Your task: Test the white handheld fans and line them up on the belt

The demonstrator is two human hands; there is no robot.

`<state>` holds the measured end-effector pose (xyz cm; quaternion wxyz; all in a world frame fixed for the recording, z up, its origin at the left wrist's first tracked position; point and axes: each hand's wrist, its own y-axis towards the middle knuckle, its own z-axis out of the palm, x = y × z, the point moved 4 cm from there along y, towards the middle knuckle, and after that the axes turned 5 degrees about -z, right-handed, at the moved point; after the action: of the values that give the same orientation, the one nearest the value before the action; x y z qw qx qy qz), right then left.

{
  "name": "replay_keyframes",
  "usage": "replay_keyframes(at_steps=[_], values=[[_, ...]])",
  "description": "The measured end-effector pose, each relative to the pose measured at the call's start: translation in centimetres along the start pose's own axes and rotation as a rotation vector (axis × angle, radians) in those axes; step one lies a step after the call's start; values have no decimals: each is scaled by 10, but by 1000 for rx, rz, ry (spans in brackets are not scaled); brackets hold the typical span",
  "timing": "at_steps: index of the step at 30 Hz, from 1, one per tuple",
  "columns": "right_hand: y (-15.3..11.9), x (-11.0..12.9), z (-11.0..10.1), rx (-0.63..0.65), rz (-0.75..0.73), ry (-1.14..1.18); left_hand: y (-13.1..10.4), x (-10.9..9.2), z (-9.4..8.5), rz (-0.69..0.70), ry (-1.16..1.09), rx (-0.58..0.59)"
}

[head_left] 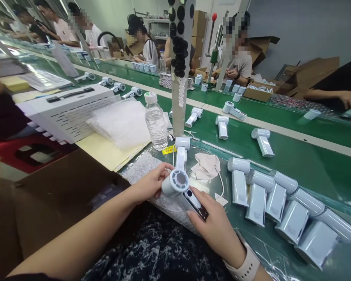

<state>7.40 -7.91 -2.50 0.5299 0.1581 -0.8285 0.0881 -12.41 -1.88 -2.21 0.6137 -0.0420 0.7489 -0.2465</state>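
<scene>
A light-blue handheld fan [171, 185] is held between my two hands, its round vented end facing up. My left hand [152, 180] has its fingers curled against the fan's head. Around the handle, with its dark button panel, my right hand [212, 214] is closed. Just beyond them another handheld fan [181, 150] lies on the bench, a white cable beside it. Right of my hands is a crumpled pale cloth [206, 166] with a white cord. A row of several more fans [257, 197] stretches off to the right.
A clear water bottle [156, 121] stands beside a metal post [179, 78]. Left are bubble-wrap bags [123, 121] and a white slotted box [67, 111]. More fans [263, 141] lie on the green conveyor belt [295, 146]. People work across the line.
</scene>
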Motion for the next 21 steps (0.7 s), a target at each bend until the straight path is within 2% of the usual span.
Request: replay_keyframes(at_steps=[4,7,9,11,13,15,16,18,21], values=[[9,5,2,16,50,-112,3,5,-8,-48,-237,-119],[10,13,8,72,49,-292,-1,1,-12,58,-153,-196],[7,19,14,91,43,-435,-11,-8,-11,226,59,-280],[4,23,20,102,6,-534,-26,-19,-2,475,380,-339],[3,25,24,92,-51,-539,-43,-30,17,778,715,-291],[4,23,20,28,-64,-419,-56,-35,36,1009,957,-195],[6,20,16,-19,-36,-307,-60,-37,42,1083,1022,-174],[8,11,5,-73,85,42,-63,-44,44,1129,1063,-205],[6,6,-3,-53,252,687,-67,-53,36,1106,939,-273]])
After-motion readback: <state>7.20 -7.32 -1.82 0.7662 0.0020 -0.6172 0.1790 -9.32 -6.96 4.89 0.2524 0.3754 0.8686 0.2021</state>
